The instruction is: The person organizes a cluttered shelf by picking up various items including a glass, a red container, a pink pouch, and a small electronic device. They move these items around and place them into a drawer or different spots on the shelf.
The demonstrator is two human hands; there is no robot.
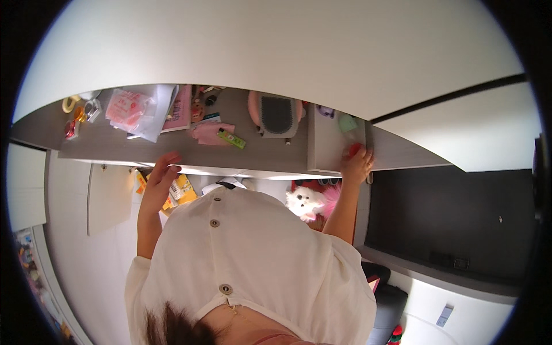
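My right hand (358, 164) is at the right part of the grey wooden shelf (276, 159), its fingers around a small red object (355, 149). Just behind it lie a mint-green item (346, 123) and a purple item (326, 111). My left hand (164, 172) hangs at the front edge with bent fingers and nothing in it. Nearest to it on the shelf are a white paper (157, 116), a pink cloth or paper piece (209, 133) and a green packet (231, 138). A grey and pink padded item (277, 114) sits in the middle.
White cabinet fronts (276, 43) overhang the shelf. Plastic packaging (127, 110) and rolls of tape (79, 114) lie at its left. Below are an open cabinet door (110, 198), yellow packages (183, 189) and a white plush toy (304, 202). A dark panel (448, 220) is at the right.
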